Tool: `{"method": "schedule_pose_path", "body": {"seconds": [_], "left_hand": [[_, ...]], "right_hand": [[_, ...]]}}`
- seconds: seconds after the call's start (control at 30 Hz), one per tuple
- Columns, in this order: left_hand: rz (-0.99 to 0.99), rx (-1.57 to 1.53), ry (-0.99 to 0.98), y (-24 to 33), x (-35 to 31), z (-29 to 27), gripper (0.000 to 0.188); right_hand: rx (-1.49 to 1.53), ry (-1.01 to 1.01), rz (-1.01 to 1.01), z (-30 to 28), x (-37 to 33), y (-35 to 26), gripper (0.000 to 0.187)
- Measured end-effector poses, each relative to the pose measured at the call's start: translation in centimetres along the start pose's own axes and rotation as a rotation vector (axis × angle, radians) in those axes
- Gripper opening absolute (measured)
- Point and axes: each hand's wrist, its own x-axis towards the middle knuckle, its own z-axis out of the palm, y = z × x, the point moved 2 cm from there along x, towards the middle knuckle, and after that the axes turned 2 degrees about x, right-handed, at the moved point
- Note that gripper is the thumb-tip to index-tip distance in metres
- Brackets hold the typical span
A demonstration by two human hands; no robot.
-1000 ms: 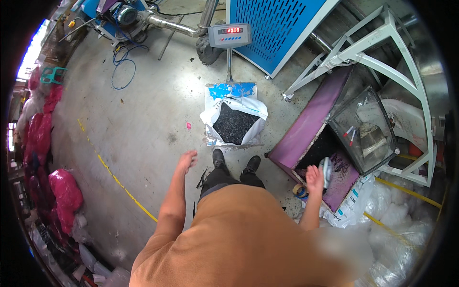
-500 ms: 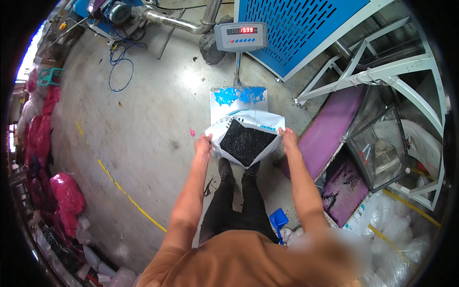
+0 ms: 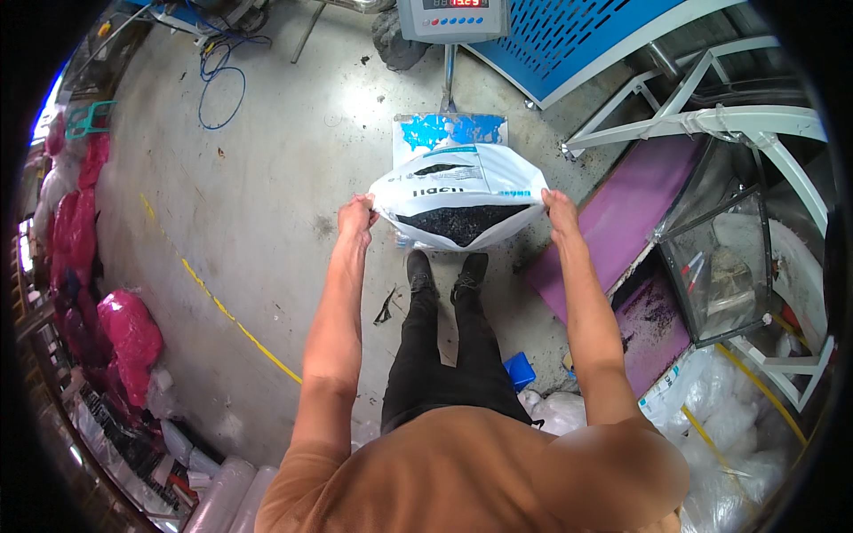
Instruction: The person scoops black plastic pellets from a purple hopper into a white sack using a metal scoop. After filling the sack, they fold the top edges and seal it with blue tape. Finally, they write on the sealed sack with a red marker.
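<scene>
A white plastic sack (image 3: 480,169) with printed lettering stands on the platform of a floor scale (image 3: 452,131), whose surface is flaking blue paint. Its mouth is stretched sideways into a narrow gap, and black granular material (image 3: 466,225) shows inside. My left hand (image 3: 357,218) grips the left corner of the sack's mouth, fingers closed on the plastic. At the opposite corner my right hand (image 3: 560,214) is closed on the rim in the same way. The scale's grey display (image 3: 453,21) with red lit digits rises on a post beyond the sack.
A blue slotted machine panel (image 3: 569,44) is at the far right. White metal framing (image 3: 693,126) and a purple chute (image 3: 613,226) lie to the right. A blue scoop-like object (image 3: 520,370) rests near my legs. Pink bundles (image 3: 131,342) line the left, beyond a yellow floor line (image 3: 231,322).
My hands have moved farther apart, pulling the sack's mouth from a wide diamond into a narrow slit. Less of the black material shows. The view has shifted, and the display reading differs.
</scene>
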Motion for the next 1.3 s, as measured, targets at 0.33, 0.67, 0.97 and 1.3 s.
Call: {"method": "schedule_pose_path", "body": {"seconds": [0.33,0.67,0.97,1.3], "left_hand": [[0.278,0.384,0.223,-0.5,-3.1,-1.7,0.022],[0.849,1.317,-0.444,-3.0,-14.3,5.6,0.035],[0.602,1.280,-0.066,-4.6,-8.2,6.9,0.017],[-0.155,-0.008,-0.190,-8.4,-13.5,8.4,0.070]], "right_hand": [[-0.447,0.187,-0.147,-1.3,-3.9,-1.2,0.020],[-0.965,-0.305,-0.733,5.8,-13.0,-1.5,0.026],[-0.991,0.012,-0.452,5.8,-7.2,2.9,0.022],[0.434,0.030,0.186,11.7,-11.6,1.6,0.039]]}}
